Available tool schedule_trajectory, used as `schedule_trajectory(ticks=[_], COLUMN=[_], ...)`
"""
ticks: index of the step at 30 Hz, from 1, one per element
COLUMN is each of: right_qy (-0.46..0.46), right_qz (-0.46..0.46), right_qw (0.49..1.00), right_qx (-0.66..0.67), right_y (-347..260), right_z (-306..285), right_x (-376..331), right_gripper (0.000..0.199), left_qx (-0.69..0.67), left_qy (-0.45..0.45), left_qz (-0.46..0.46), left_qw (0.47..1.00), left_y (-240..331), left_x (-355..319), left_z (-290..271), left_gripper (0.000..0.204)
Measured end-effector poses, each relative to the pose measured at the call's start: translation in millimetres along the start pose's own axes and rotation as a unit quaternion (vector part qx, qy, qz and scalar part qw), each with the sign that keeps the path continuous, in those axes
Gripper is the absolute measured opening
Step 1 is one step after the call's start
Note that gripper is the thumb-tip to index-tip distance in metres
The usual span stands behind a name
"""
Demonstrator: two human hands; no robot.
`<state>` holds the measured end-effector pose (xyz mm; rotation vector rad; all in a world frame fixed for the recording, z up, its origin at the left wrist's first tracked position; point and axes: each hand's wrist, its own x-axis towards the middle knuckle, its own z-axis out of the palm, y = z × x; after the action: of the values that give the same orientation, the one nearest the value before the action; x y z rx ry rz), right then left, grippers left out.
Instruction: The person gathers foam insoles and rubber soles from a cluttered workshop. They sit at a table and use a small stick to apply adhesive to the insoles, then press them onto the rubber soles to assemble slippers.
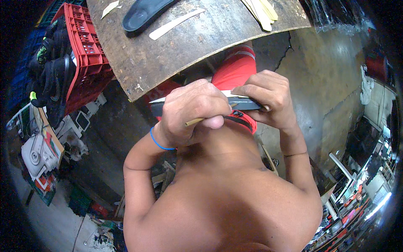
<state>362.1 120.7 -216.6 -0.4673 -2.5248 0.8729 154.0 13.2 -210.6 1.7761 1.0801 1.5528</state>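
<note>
Head view, looking down over a bare chest and two raised forearms. Left hand: fingers curled tight into a fist around the left part of a dark, flat shoe insole, with a thin tan stick pinched under the thumb and projecting toward the left; a blue band circles the wrist. Right hand: fingers bent over the top edge of the same insole at its right end, thumb beneath, so that the piece is clamped between both hands. The insole lies level, close before the chest, at the middle of the scene; its pale upper face shows as a narrow strip between the two hands, and a pointed pale tip juts out to the left of the left hand. Whether the stick touches the insole cannot be told, since the fist hides the meeting point.

Beyond the hands, red shorts cover the legs. A worn wooden board fills the far centre; on it lie a black insole, a pale strip just beside that insole, and a bundle of pale strips at the far right edge. A red plastic crate stands at the far left, touching the board's left edge, with black shoes stacked against its left side. A grey concrete floor extends to the right.
</note>
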Motion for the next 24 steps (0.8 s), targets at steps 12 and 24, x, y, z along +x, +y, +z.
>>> schedule_trajectory(ticks=[12, 24], right_qy=[0.007, -0.006], right_qz=[-0.007, 0.003], right_qw=[1.0, 1.0], right_qx=[-0.01, -0.004], right_y=[1.8, 4.1], right_z=[1.2, 1.5], right_x=[-1.1, -1.7], right_gripper=[0.035, 0.031], left_qx=[0.002, -0.051], left_qy=[-0.035, -0.009], left_qz=[-0.007, -0.021], left_qw=[0.999, 0.998], left_y=[-0.1, -6.2], left_x=[-1.8, -9.0], left_z=[-1.0, 4.0], left_gripper=[0.018, 0.015])
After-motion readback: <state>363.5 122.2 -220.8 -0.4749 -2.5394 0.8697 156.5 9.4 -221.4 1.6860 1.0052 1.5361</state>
